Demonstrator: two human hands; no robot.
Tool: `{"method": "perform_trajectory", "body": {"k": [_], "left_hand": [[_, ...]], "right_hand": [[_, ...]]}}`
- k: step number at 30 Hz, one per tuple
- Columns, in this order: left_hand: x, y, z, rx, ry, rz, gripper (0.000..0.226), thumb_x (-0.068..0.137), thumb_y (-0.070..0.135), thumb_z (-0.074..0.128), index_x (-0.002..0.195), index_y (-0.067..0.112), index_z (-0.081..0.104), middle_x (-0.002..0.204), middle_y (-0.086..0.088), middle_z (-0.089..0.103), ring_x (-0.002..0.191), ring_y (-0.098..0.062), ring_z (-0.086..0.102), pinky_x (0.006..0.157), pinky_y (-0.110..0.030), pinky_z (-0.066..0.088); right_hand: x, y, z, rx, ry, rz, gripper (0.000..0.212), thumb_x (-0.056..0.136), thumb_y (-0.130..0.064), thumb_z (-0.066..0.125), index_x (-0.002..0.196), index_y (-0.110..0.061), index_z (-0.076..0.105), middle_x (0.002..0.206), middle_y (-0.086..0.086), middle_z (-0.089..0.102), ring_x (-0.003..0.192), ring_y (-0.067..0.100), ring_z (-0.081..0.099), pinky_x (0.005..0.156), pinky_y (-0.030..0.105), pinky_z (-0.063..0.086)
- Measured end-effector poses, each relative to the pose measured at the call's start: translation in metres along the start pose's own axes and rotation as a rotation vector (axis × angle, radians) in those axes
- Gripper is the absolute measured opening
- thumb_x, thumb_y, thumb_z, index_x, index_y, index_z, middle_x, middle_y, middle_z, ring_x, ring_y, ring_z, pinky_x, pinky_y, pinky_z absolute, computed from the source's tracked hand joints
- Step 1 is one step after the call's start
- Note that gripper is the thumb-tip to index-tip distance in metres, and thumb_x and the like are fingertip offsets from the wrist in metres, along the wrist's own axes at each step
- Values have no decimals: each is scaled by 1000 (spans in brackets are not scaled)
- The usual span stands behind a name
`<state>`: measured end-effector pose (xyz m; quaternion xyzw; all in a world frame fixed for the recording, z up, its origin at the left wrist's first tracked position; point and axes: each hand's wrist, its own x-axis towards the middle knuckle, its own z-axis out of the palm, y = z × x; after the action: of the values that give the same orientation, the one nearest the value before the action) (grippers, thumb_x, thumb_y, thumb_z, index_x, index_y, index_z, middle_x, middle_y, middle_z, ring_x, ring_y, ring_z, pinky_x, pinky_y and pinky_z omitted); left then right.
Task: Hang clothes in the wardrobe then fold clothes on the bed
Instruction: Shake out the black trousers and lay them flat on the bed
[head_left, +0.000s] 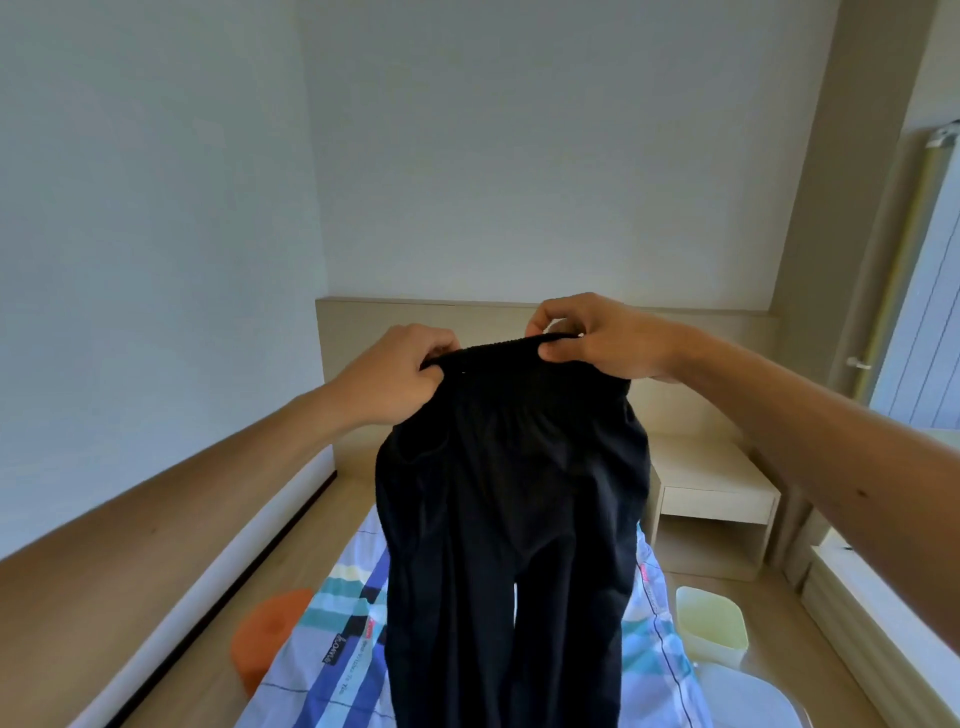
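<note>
A pair of black trousers (511, 499) hangs in the air in front of me, waistband up and both legs dangling. My left hand (389, 376) pinches the left end of the elastic waistband. My right hand (597, 335) pinches the right end, and the band is stretched between them. The legs fall over the bed, which is covered by a blue, teal and white checked sheet (332, 644). The lower ends of the legs run out of view at the bottom.
An orange object (267, 634) lies at the bed's left edge. A pale bedside table (714, 499) stands at the right, with a light yellow bin (711, 626) below it. A wooden headboard (415, 322) spans the back, and a window is far right.
</note>
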<state>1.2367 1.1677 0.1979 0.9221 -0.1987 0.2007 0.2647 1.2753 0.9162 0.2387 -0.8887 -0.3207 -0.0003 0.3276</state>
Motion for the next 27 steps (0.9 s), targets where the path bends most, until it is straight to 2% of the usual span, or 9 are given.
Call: {"method": "perform_trajectory", "body": {"k": [2,6,8,12,14,17,20,23,27], "left_hand": [[1,-7,-4,41,-21,-34,38,88,-9,48,80,26,61,77,10,67,66,4,61,64,-12,44],[-1,-23,-16,140,-34,-99,37,84,-11,53,89,23,67,91,4,73,90,-15,70,84,-31,56],[-3,-28,-25,133,-39,-159,33,86,-10,54,90,20,69,95,1,75,90,-15,71,81,-29,55],[-2,-33,-44,4,-112,-303,26,90,-9,59,97,14,67,99,-4,74,81,-20,72,74,-34,60],[0,-37,-51,-10,-176,-364,19,89,-4,68,98,12,67,101,-8,72,84,-24,71,75,-37,62],[0,-38,-59,-1,-305,-512,11,87,8,77,96,7,70,100,-15,76,85,-26,74,79,-36,63],[-2,-42,-62,-306,-378,-560,12,94,4,67,105,2,70,102,-14,77,93,-25,76,87,-34,61],[-5,-44,-55,-626,-348,-544,6,98,3,58,97,3,65,92,-8,72,83,-17,72,74,-28,61],[1,-40,-45,-704,-212,-427,33,101,-1,49,76,19,42,73,1,49,63,-8,50,53,-17,46]], "right_hand": [[3,2,-5,-120,35,-19,14,98,-10,59,103,-21,65,95,-2,71,80,12,64,69,21,47],[4,12,-21,-321,92,-14,28,90,3,55,100,-20,66,99,-2,71,91,17,66,78,28,52],[2,23,-30,-401,109,5,33,84,6,53,95,-22,66,97,-2,70,93,20,66,82,34,54],[-2,41,-41,-502,93,24,27,85,2,57,91,-23,64,90,-9,66,91,20,64,80,34,51],[-4,45,-41,-396,53,-6,25,85,5,56,88,-19,61,85,-6,66,83,18,62,81,35,48],[-11,42,-36,-114,-32,-36,27,79,17,48,88,-8,48,78,3,52,74,19,46,71,39,38],[-22,36,-33,124,-170,-19,36,79,24,38,91,-10,41,83,8,49,77,22,43,64,32,39],[-32,34,-33,289,-326,-12,41,85,26,36,95,-14,41,87,11,49,79,24,45,65,29,44],[-41,32,-29,354,-464,-33,35,92,23,41,94,-12,40,88,9,48,78,22,48,64,25,50]]}}
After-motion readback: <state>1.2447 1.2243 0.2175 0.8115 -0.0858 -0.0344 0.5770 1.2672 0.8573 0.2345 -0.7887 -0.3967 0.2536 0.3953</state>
